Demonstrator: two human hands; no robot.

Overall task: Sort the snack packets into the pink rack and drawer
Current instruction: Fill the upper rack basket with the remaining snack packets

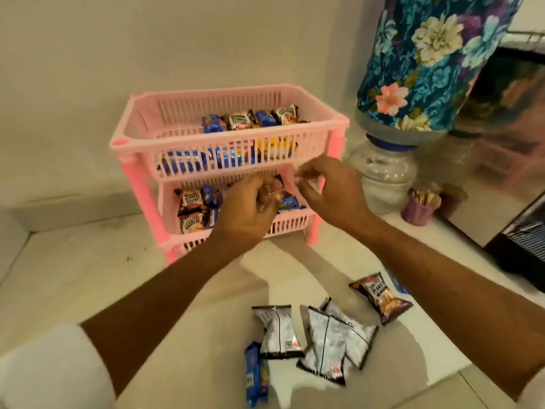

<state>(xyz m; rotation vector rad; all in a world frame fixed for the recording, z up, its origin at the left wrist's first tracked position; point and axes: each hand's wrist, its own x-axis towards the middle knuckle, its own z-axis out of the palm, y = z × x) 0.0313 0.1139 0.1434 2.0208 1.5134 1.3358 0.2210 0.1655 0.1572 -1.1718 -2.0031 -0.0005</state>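
Left hand (247,208) fingers clenched on brown snack packet (272,188) at lower tier of pink rack (227,172). Right hand (327,190) fingers pinched, contents unclear. Loose packets (324,340) left on counter (88,276) at 6 o'clock.

Pale marble worktop (88,278) w/ plain cream wall (88,69) behind, warm dim light. Right of wall: upturned water bottle (383,169) in a floral teal cloth cover (424,60); just right of bottle, a small purple cup (418,212) of sticks. Beyond cup, at far right edge, a dark appliance (519,246), blurred.
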